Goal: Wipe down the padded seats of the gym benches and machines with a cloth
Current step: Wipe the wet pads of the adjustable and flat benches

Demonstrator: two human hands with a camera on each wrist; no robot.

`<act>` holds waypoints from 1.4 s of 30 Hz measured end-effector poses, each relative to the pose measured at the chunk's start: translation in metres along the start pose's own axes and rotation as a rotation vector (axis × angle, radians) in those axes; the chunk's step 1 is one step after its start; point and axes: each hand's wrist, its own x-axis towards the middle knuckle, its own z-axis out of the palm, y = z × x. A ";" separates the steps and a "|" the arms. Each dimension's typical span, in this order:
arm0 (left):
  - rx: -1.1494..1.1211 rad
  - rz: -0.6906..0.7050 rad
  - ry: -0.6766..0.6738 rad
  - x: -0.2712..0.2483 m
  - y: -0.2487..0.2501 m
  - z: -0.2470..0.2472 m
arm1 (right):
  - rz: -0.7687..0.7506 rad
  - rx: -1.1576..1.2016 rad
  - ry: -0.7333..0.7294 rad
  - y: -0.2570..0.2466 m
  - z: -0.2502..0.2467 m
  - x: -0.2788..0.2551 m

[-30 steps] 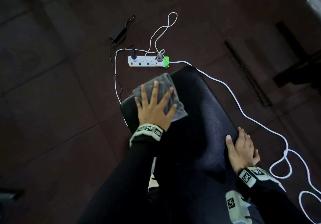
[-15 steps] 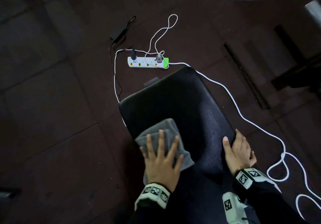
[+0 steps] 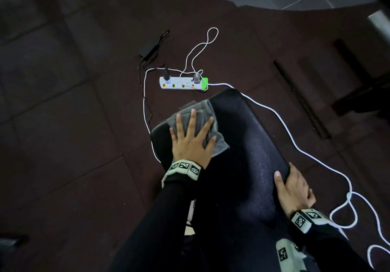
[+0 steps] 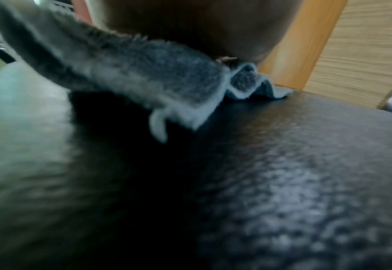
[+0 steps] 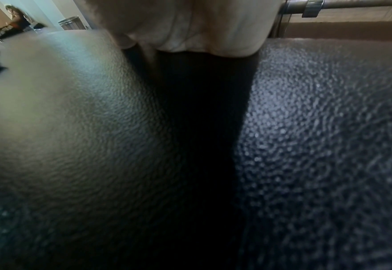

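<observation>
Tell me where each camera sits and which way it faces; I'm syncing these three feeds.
Head: looks down on the seat, both hands and both sleeves; left hand spread flat on the cloth, right hand gripping the seat's edge.
Left wrist: low over the seat, facing along the palm at the cloth.
Right wrist: low on the seat, facing the palm.
All three share the seat.

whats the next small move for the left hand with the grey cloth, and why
Probably draw the left hand and the grey terry cloth toward the body, along the black padded bench seat. The cloth sits at the far left corner, partly overhanging; the right hand braces the right edge.
</observation>
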 end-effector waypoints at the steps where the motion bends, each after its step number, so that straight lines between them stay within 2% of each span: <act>1: -0.008 -0.036 -0.001 -0.001 -0.007 -0.001 | -0.003 -0.004 -0.001 0.000 0.000 0.000; 7: -0.167 -0.276 0.054 -0.044 -0.023 0.007 | -0.011 -0.013 -0.005 -0.001 -0.002 0.000; 10: -0.331 -0.433 0.104 -0.085 -0.010 0.016 | -0.011 -0.013 -0.007 -0.001 -0.003 0.000; 13: -0.551 -0.610 0.073 -0.126 0.011 0.023 | -0.006 -0.017 -0.022 0.000 -0.002 0.000; 15: -0.624 -0.672 0.081 -0.152 0.025 0.029 | -0.008 -0.010 -0.034 0.001 -0.002 0.000; 20: -0.681 -0.696 0.197 -0.195 0.045 0.052 | -0.014 -0.024 -0.049 0.002 -0.002 0.001; 23: -0.721 -0.727 0.211 -0.189 0.045 0.050 | -0.010 -0.015 -0.031 0.002 0.000 0.000; 27: -0.744 -0.798 0.210 -0.144 0.022 0.036 | -0.004 -0.017 -0.027 0.002 0.000 0.000; 32: -0.626 -0.687 0.313 -0.042 -0.036 0.011 | -0.015 -0.022 0.003 0.001 0.001 0.000; 36: -0.535 -0.649 0.235 0.005 -0.059 -0.006 | -0.022 -0.023 -0.003 0.000 0.001 0.000; 39: -0.512 -0.573 0.284 -0.012 -0.054 0.001 | -0.022 -0.023 -0.003 0.000 0.001 0.000; 42: -0.510 -0.539 0.311 -0.056 -0.036 0.018 | -0.013 -0.024 0.009 -0.001 0.001 0.000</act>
